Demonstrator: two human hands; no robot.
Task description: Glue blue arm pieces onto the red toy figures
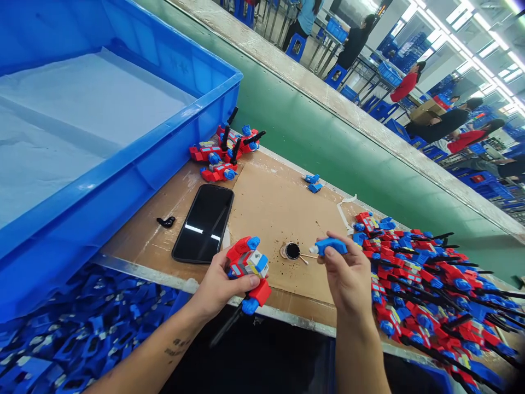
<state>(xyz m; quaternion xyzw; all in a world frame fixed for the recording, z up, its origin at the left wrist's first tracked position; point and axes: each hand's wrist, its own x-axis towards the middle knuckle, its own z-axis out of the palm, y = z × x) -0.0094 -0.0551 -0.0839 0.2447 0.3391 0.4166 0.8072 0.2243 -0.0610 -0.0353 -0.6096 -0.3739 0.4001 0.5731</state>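
Note:
Gripped in my left hand is a red and blue toy robot body, with a long black piece sticking out below it. My right hand pinches a small blue toy part with a white peg pointing left. The two pieces are apart. Between my hands, on the brown cardboard, stands a small round pot of dark liquid. A cotton swab lies beside the pot, and dark specks are scattered around it.
A paper-lined blue crate stands at left. Near it lie a phone, a black piece and several toy bodies. Two blue parts lie at the back. More toys pile at right; blue parts fill the lower left.

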